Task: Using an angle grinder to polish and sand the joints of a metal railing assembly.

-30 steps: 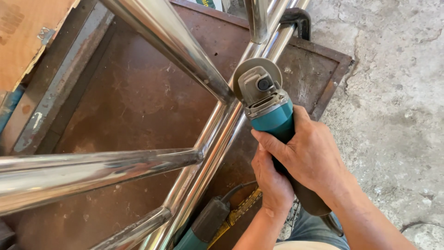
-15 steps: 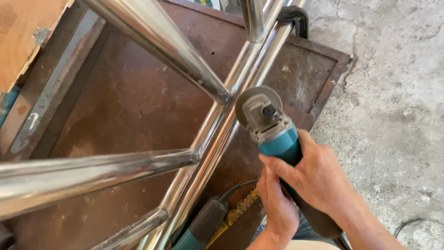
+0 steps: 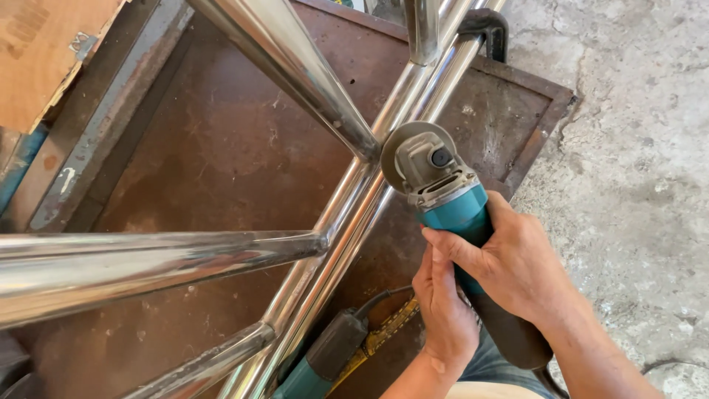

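A teal and grey angle grinder is held in both hands. My right hand wraps over its body from the right. My left hand grips it from below. Its disc sits right beside the joint where a polished steel tube meets the long diagonal tubes of a shiny metal frame. I cannot tell whether the disc touches the metal.
The frame lies over a rusty brown steel table. A second teal power tool with a black cord lies under the tubes near the bottom. A black clamp grips the frame at the top. Cardboard is top left, concrete floor on the right.
The grinder and both hands have slid down along the diagonal tubes, from near the upper joint to the joint with the slanted tube.
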